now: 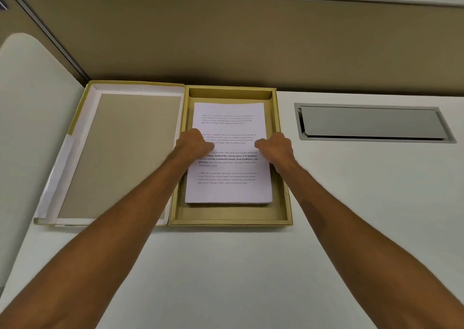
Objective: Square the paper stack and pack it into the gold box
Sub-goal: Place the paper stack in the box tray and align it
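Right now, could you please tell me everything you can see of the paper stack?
The paper stack is white printed sheets, with several paragraphs of small text on top, one partly bold. It lies flat inside the gold box, edges fairly even, with bare floor showing around it. The left hand and right hand rest curled on its side edges.

Both bare forearms reach forward; left hand [194, 144] and right hand [276, 145] curled, knuckles up, near together.

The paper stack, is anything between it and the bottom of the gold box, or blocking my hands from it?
Nothing visible. The paper stack already lies inside the gold box, with the lid open flat to the left. The left hand and right hand rest on its side edges.
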Available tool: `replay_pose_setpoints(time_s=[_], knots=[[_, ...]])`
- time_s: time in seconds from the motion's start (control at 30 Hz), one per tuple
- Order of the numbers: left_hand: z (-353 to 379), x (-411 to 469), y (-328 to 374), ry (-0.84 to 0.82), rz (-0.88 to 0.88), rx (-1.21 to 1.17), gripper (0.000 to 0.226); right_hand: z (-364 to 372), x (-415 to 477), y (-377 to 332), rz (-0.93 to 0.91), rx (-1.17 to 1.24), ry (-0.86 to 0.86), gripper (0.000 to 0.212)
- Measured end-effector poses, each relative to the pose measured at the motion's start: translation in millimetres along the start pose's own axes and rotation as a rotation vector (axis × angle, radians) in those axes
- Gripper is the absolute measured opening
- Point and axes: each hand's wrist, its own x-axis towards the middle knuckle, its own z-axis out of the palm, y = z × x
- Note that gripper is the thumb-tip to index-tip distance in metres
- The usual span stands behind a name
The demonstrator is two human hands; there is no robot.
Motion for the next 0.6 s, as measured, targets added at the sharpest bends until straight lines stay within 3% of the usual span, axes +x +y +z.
replay_pose_setpoints(time_s=[0.13,0.3,0.6], knots=[[2.6,0.0,-0.4,0.007,-0.01,-0.067,0.045,4.2,-5.8,-5.2,-0.005,0.048,-0.009,0.029],[7.8,2.4,-3.3,0.005,0.002,-0.124,0.027,3.6,-8.5,-6.9,-0.007,0.052,-0.006,0.031],[8.3,2.5,-10.7,0.003,-0.027,-0.27,0.022,4.1,-13.0,-6.5,-0.01,0.049,0.002,0.033]])
